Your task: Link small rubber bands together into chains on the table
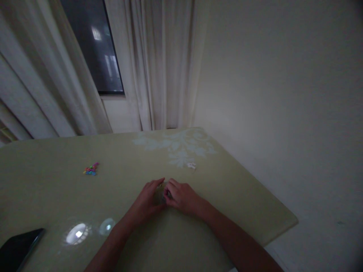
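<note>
My left hand (148,199) rests low over the table's middle, its thumb and forefinger spread in a curve. Facing it, my right hand (183,195) is closed, with thumb and fingertips pressed together in a pinch. What the right fingertips hold is too small and dark to make out. In the gap between the hands, close to the left fingertips, are small yellowish bits (161,185), too blurred to name. A little beyond my right hand lies a small white item (191,165) on the table.
A pile of small multicoloured pieces (91,169) sits on the left part of the greenish table (119,158). The corner of a dark flat device (21,247) shows at the lower left. Curtains (167,68) and a window stand behind; a wall (278,94) borders the right side.
</note>
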`<state>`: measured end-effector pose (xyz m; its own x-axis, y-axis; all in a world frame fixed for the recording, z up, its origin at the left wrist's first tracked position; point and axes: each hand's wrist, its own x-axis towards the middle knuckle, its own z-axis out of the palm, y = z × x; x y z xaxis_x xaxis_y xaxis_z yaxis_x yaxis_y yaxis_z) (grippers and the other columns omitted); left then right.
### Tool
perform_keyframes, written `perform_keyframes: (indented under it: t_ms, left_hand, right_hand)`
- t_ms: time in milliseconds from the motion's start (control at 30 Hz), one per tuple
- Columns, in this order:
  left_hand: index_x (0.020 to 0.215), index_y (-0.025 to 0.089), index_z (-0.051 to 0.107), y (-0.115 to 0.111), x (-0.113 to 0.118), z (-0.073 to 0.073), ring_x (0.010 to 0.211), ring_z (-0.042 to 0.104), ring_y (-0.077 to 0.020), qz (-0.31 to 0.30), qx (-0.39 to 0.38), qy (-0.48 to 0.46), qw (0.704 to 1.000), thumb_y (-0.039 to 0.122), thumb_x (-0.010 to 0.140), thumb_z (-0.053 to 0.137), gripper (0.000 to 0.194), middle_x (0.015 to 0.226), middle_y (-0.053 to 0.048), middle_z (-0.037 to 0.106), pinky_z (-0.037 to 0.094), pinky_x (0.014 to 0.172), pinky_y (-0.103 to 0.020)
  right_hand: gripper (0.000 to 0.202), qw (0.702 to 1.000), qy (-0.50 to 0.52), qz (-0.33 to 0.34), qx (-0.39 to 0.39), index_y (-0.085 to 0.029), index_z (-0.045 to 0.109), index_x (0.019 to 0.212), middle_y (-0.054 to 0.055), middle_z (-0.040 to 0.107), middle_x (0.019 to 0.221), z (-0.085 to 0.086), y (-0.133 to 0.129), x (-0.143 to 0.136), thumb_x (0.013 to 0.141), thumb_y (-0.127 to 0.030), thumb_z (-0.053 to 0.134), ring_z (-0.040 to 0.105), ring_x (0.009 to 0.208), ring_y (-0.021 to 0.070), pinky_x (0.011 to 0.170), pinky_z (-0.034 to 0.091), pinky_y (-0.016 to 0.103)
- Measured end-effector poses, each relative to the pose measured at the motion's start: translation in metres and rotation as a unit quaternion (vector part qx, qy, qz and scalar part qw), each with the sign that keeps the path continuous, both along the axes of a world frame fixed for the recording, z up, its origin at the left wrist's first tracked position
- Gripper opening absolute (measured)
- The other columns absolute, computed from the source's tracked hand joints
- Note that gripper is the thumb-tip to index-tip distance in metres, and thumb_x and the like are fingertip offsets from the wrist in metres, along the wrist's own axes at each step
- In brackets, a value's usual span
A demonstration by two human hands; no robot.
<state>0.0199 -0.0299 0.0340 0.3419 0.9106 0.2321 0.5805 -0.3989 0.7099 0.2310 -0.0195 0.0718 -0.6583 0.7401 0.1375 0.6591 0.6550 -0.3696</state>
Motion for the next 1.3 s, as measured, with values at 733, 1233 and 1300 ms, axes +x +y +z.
perform_keyframes:
  t_ms: [733,1233,1300]
  left_hand:
    - [0.148,0.026,0.050,-0.006,0.006,0.007,0.135,0.053,-0.0310,-0.002,0.029,0.063,0.998,0.020,0.079,0.076,0.074,0.144,-0.010,0.061,0.043,0.116,-0.052]
    - [0.145,0.030,0.051,-0.011,0.010,0.008,0.128,0.057,-0.0317,-0.005,0.100,0.099,0.990,0.018,0.080,0.075,0.070,0.140,-0.009,0.064,0.050,0.109,-0.054]
    - [0.144,0.030,0.052,-0.012,0.010,0.010,0.127,0.059,-0.0316,-0.005,0.112,0.098,0.989,0.017,0.079,0.075,0.071,0.139,-0.009,0.065,0.051,0.108,-0.053]
  right_hand:
    - [0.018,0.999,0.027,-0.039,0.025,-0.021,0.079,0.104,0.004,0.066,0.099,0.004,0.027,0.032,0.097,-0.036,0.072,0.064,0.085,0.0151,0.076,0.046,0.025]
    - [0.024,0.982,-0.126,-0.057,0.128,-0.021,0.075,0.100,0.005,0.068,0.097,0.009,0.010,0.018,0.106,-0.034,0.056,0.066,0.081,0.0165,0.069,0.048,0.025]
    - [0.022,0.982,-0.125,-0.055,0.132,-0.021,0.074,0.100,0.005,0.068,0.097,0.009,0.010,0.017,0.106,-0.033,0.056,0.067,0.081,0.0168,0.069,0.048,0.025]
